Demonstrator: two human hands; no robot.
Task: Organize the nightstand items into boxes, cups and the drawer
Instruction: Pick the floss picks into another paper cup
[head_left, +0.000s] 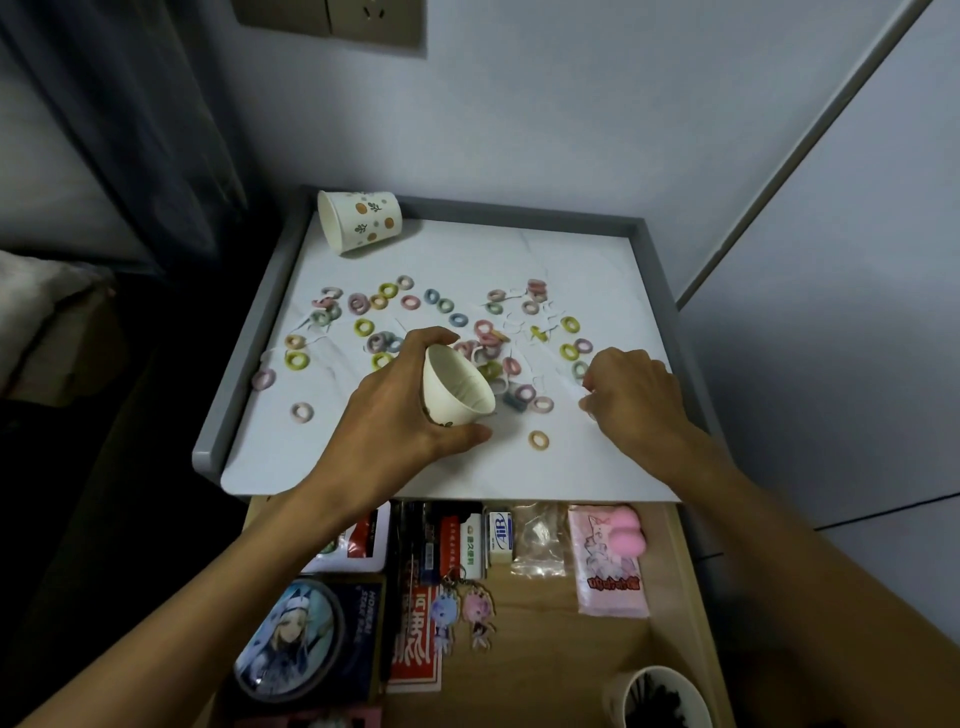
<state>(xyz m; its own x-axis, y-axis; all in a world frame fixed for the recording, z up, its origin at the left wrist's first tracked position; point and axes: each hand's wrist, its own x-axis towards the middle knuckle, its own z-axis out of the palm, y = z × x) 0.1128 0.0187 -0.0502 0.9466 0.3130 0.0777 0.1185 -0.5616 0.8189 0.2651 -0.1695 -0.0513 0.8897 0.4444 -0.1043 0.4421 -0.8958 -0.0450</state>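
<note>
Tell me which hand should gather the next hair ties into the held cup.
Right, probably. The left hand grips the tilted paper cup, its mouth turned toward the right hand. That hand is down by the hair ties just beside the mouth; whether it already pinches one is unclear.

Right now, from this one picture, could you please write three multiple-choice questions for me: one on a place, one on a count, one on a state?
1. Where does the spotted cup lie?
A. at the far left corner of the nightstand top
B. on a shelf
C. on the floor
2. How many cups are in view?
A. one
B. two
C. three
3. The drawer is:
A. shut
B. open
C. taken out

Answers:
1 A: it lies on its side by the rim there.
2 C: the spotted cup, the tilted cup that the left hand holds, and a white cup at the bottom right.
3 B: its contents show below the top.
</note>
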